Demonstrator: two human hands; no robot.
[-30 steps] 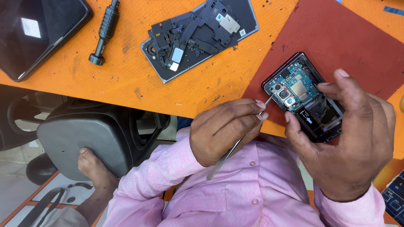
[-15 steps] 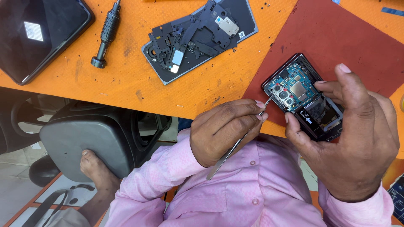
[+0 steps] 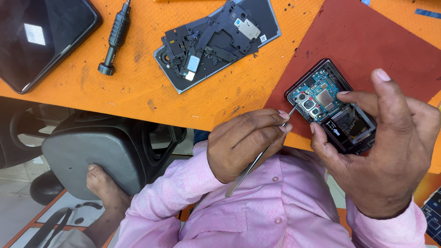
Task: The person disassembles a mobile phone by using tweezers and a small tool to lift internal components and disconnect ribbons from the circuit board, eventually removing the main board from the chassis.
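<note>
Bare orange table (image 3: 115, 96) lies open between screwdriver (image 3: 115, 37) and back cover (image 3: 216, 43).

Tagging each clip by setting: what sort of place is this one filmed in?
Most likely a phone repair bench. The right hand holds an opened phone with its circuit board bare, the left hand works tweezers at it, and a removed back cover and screwdriver lie on the orange table.

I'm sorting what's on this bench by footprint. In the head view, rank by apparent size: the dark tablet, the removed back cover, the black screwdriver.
1. dark tablet, cut off by the frame
2. removed back cover, close to it, so the top order is unsure
3. black screwdriver, clearly smallest
</note>
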